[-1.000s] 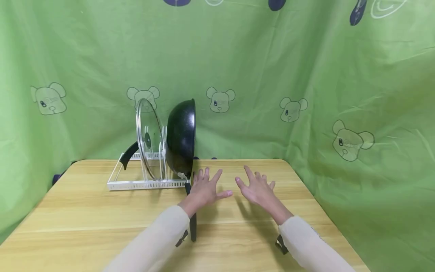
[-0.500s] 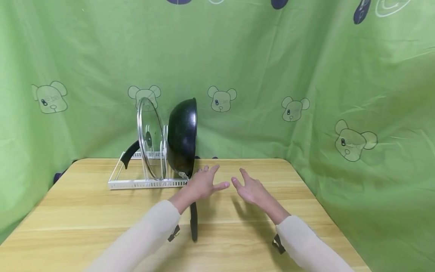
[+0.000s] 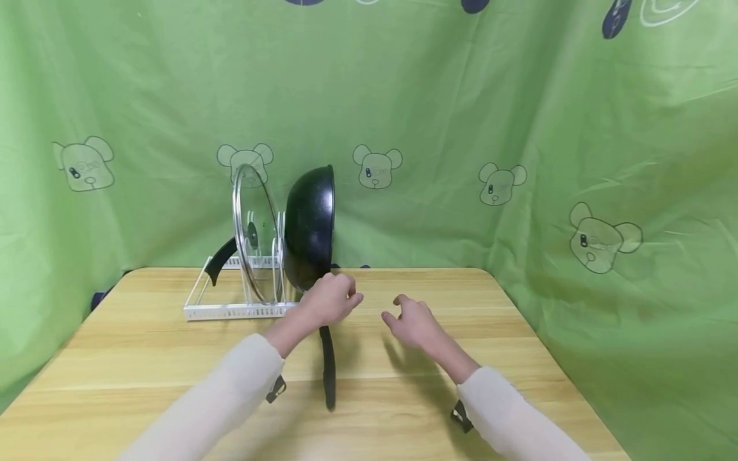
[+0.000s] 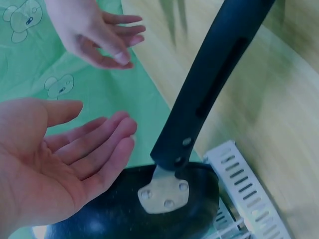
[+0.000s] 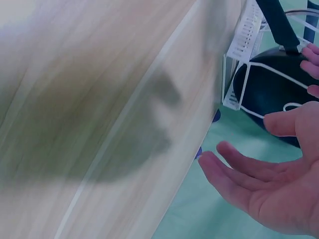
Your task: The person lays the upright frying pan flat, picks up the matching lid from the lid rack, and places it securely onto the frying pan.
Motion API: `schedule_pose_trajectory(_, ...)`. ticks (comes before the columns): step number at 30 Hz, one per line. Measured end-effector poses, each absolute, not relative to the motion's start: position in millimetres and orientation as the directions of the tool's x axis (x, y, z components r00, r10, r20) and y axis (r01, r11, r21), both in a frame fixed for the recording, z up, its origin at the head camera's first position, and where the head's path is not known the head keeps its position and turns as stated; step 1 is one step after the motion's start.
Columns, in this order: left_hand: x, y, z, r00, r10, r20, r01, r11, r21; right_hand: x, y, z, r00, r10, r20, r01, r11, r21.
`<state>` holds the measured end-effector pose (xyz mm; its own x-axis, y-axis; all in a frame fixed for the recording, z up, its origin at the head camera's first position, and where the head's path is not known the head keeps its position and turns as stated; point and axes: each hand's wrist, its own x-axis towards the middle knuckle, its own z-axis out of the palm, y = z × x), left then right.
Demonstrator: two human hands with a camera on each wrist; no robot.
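The left hand [image 3: 330, 298] by the rack's [image 3: 242, 312] right end and the right hand [image 3: 414, 323] farther right of it have gone from spread to loosely curled, grasping nothing, leaving the pan [image 3: 309, 224] unheld, on edge at the rack's right end.

This is a cloth-screened booth: a green fabric curtain printed with bear heads [image 3: 432, 96] hangs behind and beside a pale wood-grain table [image 3: 375, 410]. The white slotted rack [image 3: 225, 312], black rounded wok [image 3: 311, 224] and clear round glass lid [image 3: 262, 248] are kitchenware; the room beyond cannot be told.
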<state>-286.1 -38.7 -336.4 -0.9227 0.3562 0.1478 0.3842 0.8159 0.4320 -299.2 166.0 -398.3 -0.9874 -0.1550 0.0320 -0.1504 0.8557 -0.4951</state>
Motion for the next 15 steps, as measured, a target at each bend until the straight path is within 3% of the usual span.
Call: schedule_pose_trajectory(15, -275, -86, -298, -0.909, 0.416, 0.022, 0.380, 0.805, 0.455, -287, 137, -391, -0.975, -0.220, 0.020, -0.191, 0.792, -0.580)
